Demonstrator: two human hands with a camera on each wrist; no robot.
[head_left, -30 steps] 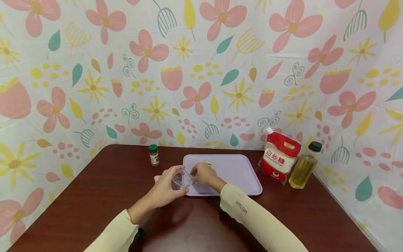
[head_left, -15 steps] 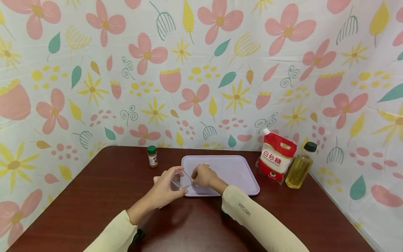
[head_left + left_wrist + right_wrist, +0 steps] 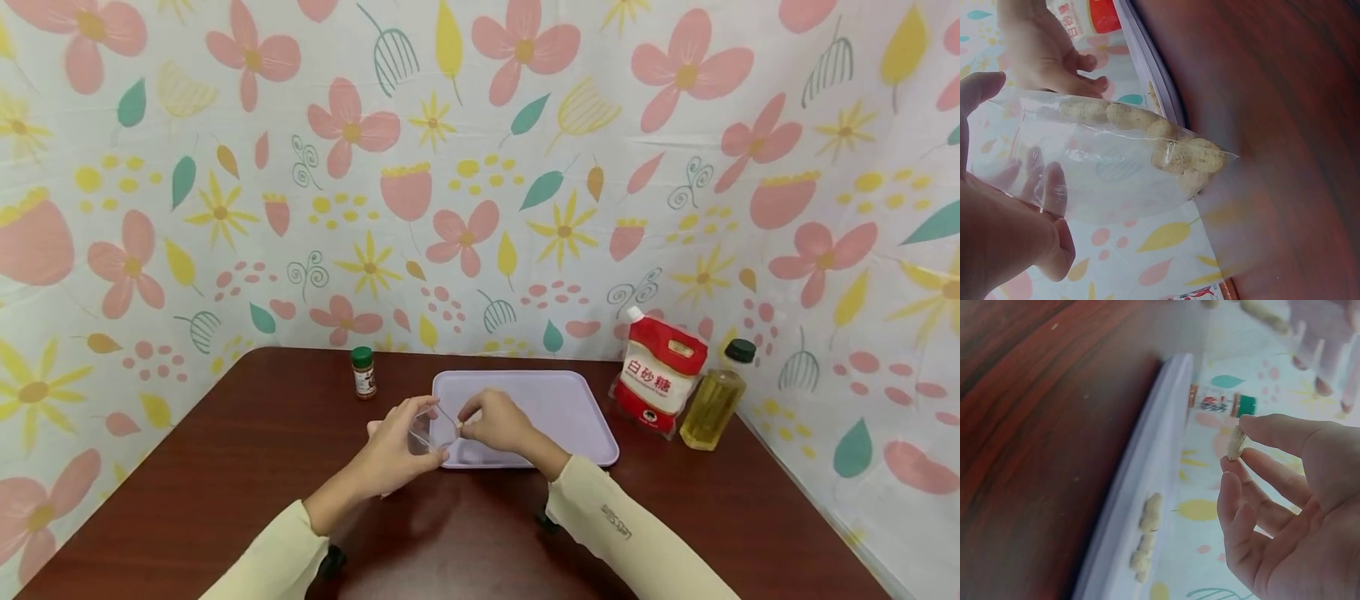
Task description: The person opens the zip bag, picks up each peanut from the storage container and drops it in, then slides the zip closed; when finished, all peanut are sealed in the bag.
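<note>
My left hand (image 3: pixel 390 446) grips a clear plastic bag (image 3: pixel 1091 169) by its mouth, thumb on one side and fingers on the other. Several unshelled peanuts (image 3: pixel 1172 153) lie in the bag's bottom corner. Between thumb and fingertips, my right hand (image 3: pixel 498 421) pinches one peanut (image 3: pixel 1236 443) close to the bag's mouth, over the left part of a pale lilac tray (image 3: pixel 555 417). More peanuts (image 3: pixel 1151 514) lie on the tray in the right wrist view; in the head view my right hand hides them.
A green-capped spice jar (image 3: pixel 363 372) stands left of the tray. To its right are a red and white sugar bag (image 3: pixel 658 372) and a bottle of yellow oil (image 3: pixel 714 404) with a dark cap. A flowered cloth (image 3: pixel 450 183) hangs behind the brown table (image 3: pixel 247 450).
My right wrist and forearm have swung a little to the right, while the fingertips stay near the bag's mouth. My left hand keeps its hold with hardly any movement.
</note>
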